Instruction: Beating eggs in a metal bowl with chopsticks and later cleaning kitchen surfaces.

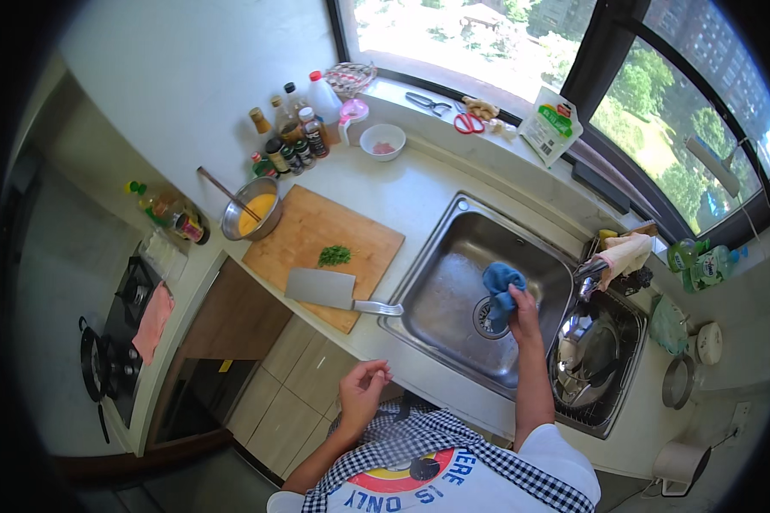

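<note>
My right hand point(524, 315) grips a crumpled blue cloth point(503, 282) over the large stainless steel sink basin point(449, 301). Below the cloth, the drain strainer point(484, 319) is partly covered. My left hand point(363, 392) is held in front of my checked apron, its fingers curled together and nothing visible in them. Nearest to it on the counter is a wooden cutting board point(366, 250). A cleaver point(324, 288) lies across the board's near edge, its handle reaching toward the sink. Chopped green herbs point(335, 256) form a small pile beside the blade.
A metal bowl point(230, 221) of beaten egg holds chopsticks point(221, 186). Behind it stand seasoning bottles point(289, 131) and a white bowl point(383, 142). The faucet point(588, 279) separates the basins; the smaller one holds a drying rack point(606, 410) with metalware. Red scissors point(469, 123) lie on the sill.
</note>
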Demonstrator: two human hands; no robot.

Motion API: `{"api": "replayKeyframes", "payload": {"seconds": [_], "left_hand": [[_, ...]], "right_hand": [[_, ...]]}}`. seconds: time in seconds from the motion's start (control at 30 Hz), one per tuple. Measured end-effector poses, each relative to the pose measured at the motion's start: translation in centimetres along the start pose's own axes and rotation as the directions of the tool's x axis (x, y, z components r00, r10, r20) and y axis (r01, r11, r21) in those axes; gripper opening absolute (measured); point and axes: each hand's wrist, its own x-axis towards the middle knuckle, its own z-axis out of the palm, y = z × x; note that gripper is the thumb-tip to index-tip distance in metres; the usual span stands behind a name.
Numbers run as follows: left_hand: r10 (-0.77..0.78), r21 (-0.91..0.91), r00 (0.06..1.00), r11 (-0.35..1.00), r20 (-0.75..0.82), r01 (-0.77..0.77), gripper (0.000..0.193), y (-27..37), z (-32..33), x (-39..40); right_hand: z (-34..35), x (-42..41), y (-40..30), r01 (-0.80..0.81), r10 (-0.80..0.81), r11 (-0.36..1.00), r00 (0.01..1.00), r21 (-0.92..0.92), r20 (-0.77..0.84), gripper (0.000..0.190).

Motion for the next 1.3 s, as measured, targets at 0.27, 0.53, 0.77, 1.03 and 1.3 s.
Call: {"api": "replayKeyframes", "payload": {"seconds": [0.27,0.53,0.77,1.03,1.3], "left_hand": [[0.037,-0.041,0.998,0.998,-0.043,-0.039,0.017,0.4,-8.0,-3.7],[0.031,-0.023,0.974,0.999,-0.226,-0.038,0.016,0.0,-20.8,-7.3],[0.059,-0.016,0.925,0.997,-0.374,-0.071,0.015,0.5,-25.1,-5.5],[0.054,-0.042,0.869,0.995,-0.491,-0.086,0.015,1.7,-21.4,-0.6],[-0.048,-0.06,0.828,0.998,-0.559,0.018,0.014,2.3,-16.9,2.5]], "right_hand": [[1.4,-2.8,2.4,0.171,-0.186,0.982,0.946,-0.081,-0.267,0.026],[11.0,-6.8,-2.5,-0.074,-0.008,0.806,0.991,0.587,0.137,0.051],[17.8,-4.6,-2.8,0.081,-0.215,0.834,0.958,0.545,0.187,0.051],[22.0,11.7,2.7,0.322,-0.392,0.689,0.919,-0.649,0.041,0.035],[37.8,23.4,2.7,0.803,-0.399,0.118,0.578,-0.585,0.712,0.056]]}}
